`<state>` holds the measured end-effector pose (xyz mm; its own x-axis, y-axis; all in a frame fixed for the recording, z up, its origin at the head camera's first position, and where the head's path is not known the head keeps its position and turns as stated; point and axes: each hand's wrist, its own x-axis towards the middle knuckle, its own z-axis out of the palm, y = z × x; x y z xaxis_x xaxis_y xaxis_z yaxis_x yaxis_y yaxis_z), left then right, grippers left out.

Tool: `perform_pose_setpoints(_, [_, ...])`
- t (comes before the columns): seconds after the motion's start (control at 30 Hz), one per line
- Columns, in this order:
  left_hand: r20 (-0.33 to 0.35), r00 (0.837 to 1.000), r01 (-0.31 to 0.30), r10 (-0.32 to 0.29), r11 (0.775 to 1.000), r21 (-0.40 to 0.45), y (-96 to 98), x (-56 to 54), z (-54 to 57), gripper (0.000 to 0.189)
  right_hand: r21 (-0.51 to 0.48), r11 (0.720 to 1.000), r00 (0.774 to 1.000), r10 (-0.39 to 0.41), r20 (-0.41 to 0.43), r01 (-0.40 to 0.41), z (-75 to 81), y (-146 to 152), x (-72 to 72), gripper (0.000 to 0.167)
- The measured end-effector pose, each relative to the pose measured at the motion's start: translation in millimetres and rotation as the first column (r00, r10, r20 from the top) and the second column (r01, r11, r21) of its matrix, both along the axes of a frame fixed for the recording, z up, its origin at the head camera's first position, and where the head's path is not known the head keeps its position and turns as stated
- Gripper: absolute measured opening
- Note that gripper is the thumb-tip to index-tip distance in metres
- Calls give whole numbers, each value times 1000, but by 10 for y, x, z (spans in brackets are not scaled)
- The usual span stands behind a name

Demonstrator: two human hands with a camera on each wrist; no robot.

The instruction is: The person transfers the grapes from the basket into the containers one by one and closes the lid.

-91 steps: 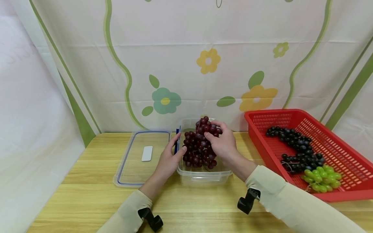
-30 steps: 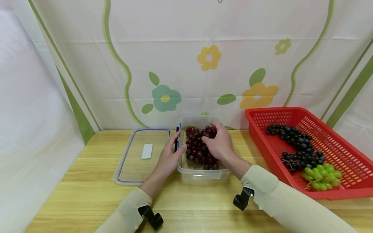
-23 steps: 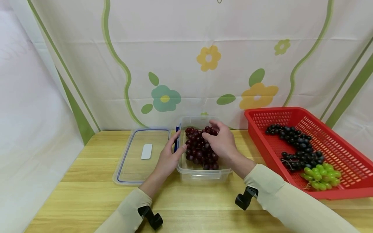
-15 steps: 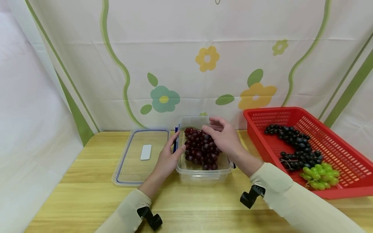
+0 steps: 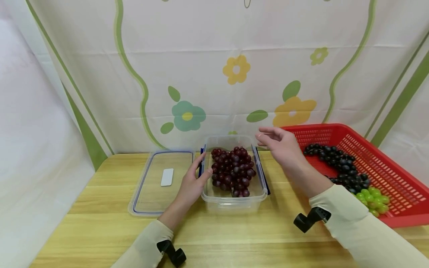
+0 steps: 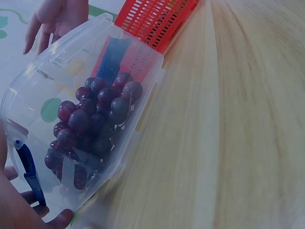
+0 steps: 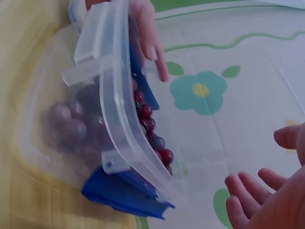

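A bunch of dark red grapes (image 5: 232,169) lies inside a clear plastic container (image 5: 234,203) with blue side clips. My left hand (image 5: 189,184) rests at the container's left wall, fingers extended along the outside and thumb near the rim. In the left wrist view, fingertips (image 6: 40,210) touch the wall beside a blue clip (image 6: 29,174). My right hand (image 5: 285,149) is raised between the container and the red basket, holding nothing, its fingers loosely bent. The right wrist view has these loose fingers (image 7: 248,191) off to the side of the container.
The clear lid (image 5: 151,195) with a blue seal and white label lies flat left of the container. At the right, a red basket (image 5: 375,156) holds black grapes (image 5: 346,165) and green grapes (image 5: 375,201), partly behind my right arm. A flowered curtain (image 5: 214,82) stands behind the table.
The red grapes, held by the right hand earlier, came down into the container. My right hand let go of them and moved right, toward the basket. My left hand stayed in place.
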<state>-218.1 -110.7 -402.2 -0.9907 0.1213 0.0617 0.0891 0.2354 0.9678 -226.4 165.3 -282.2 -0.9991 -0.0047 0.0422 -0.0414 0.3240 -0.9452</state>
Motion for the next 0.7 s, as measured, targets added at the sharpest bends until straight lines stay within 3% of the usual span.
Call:
perform_pose_setpoints(0.27, [-4, 1000, 0, 0, 1000, 1, -1, -1, -6, 65, 14, 1000, 999, 22, -49, -22, 130, 384, 21, 59])
perform_pose_setpoints(0.57, [-2, 1000, -2, 2, 1000, 2, 2, -8, -10, 65, 145, 989, 996, -23, -88, 35, 178, 836, -14, 51])
perform_pose_setpoints(0.7, [-3, 1000, -3, 3, 1000, 2, 2, -14, -11, 66, 156, 985, 994, -56, -92, 70, 218, 983, -37, 53])
